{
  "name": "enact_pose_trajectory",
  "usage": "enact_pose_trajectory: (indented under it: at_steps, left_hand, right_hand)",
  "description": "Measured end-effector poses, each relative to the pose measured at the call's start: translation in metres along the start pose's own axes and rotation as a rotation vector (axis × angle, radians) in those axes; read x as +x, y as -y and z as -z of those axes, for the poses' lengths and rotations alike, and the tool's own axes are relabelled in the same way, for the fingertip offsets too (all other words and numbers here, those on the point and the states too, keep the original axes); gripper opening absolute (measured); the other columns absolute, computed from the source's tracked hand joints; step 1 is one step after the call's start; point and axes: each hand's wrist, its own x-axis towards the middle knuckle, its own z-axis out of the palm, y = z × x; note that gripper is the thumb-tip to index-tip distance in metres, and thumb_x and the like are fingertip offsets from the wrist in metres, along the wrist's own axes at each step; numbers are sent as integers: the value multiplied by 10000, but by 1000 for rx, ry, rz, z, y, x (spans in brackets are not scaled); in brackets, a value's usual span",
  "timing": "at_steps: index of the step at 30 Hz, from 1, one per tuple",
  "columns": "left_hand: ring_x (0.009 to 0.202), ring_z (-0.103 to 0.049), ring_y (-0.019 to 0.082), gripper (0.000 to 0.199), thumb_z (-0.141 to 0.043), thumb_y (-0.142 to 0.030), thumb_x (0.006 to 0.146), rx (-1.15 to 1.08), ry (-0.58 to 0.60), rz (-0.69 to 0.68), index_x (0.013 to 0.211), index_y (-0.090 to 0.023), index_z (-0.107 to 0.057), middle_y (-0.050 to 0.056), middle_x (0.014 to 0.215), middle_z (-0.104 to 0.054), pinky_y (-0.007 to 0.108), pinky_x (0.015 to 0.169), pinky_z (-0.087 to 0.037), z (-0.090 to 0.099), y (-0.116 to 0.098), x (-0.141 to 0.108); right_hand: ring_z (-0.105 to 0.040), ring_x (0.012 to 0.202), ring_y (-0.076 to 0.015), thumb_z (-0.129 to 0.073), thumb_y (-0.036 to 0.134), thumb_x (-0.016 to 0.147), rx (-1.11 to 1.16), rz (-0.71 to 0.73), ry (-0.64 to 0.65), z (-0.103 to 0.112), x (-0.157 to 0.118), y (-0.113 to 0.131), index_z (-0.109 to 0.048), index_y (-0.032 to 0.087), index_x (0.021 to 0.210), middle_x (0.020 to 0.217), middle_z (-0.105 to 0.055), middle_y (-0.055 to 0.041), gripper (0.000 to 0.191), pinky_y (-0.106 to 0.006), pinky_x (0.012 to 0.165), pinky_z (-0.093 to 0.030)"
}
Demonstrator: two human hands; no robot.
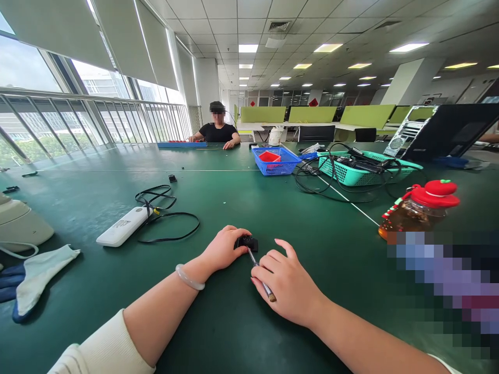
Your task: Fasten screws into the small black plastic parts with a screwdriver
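- So the left hand [224, 248] is gripping a small black block [250, 243], fingers closing around its left end, and the block is sitting low near the middle of the green table [210, 327].
- Right hand [286, 280] is pinching a slim metallic tool [268, 292] between thumb and fingers; the little finger's sticking out.
- The tool's far end is pointing up at the block, right by the left thumb. Can't really tell if it's touching.
- A pale bracelet [189, 278] is circling the left wrist.
- Over on the left, a white slab-shaped device [123, 227] is lying with a looped black cord [150, 200], and a blue-and-white glove [41, 275] is resting nearer the left edge.
- Far side: a blue basket [273, 169] is holding a red tray [270, 156], with a teal basket [351, 179] of cables sitting to its right.
- A red-lidded bottle [421, 215] is standing on the right.
- Another person [218, 134] is sitting at the far end.
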Motion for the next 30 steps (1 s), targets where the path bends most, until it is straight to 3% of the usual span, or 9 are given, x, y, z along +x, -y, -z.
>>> enact_pose_trajectory:
  at_steps: [5,14,30]
  left_hand:
    - [1154,-547,253,381,-659,-267,836,59,19,12,1215,-245,-622,77,1130,-665,425,1046,-439,1,-1,0]
    - [1141,-559,252,417,-653,-295,851,54,17,-1,1261,-230,-606,83,1119,-671,407,1031,-452,0,-2,0]
    - [1142,-560,248,389,-670,-260,825,28,8,7,1211,-244,-629,64,1115,-685,402,1022,-461,0,-1,0]
  right_hand:
    - [-493,690,-129,-542,175,890,-6,-10,-111,1,1,3,-596,208,772,671,-565,37,134,-464,1091,-267]
    - [-518,707,-133,-526,172,902,-13,-23,-149,2,2,2,-606,203,796,700,-581,25,137,-459,1091,-269]
    - [-486,683,-135,-518,177,899,-10,8,-67,2,2,3,-589,211,762,683,-562,28,158,-465,1085,-262]
